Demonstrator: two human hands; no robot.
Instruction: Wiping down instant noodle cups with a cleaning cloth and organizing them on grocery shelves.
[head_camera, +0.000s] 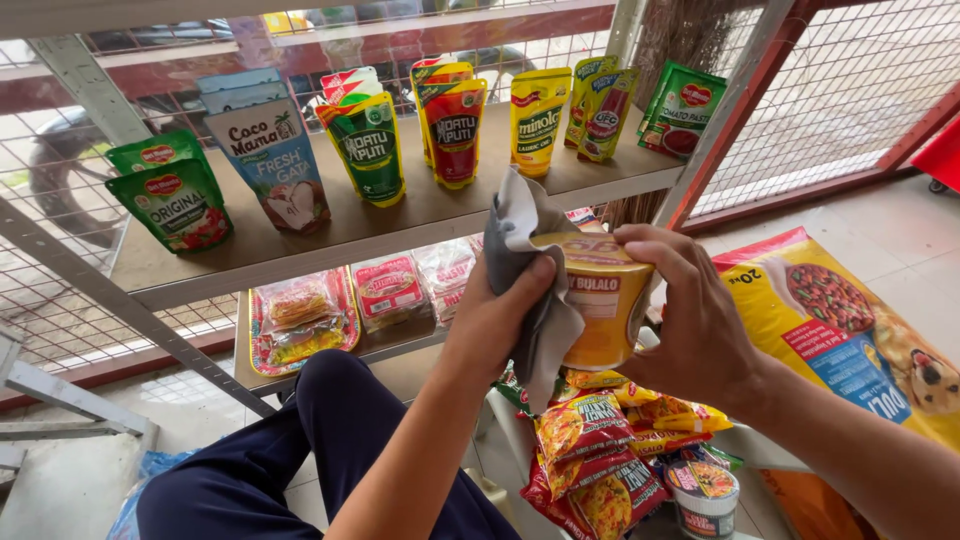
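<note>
Head view: right hand (690, 320) grips yellow noodle cup (600, 310), left hand (500, 320) beside it.

Bare forearms, no sleeves showing; dark navy trousers (330, 440).

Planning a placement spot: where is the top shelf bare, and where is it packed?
Bare: the top shelf front edge before the pouches, widest between the green vinegar pouch and the white coconut pouch. Crowded: the back row of pouches; the noodle packets under both hands.
</note>
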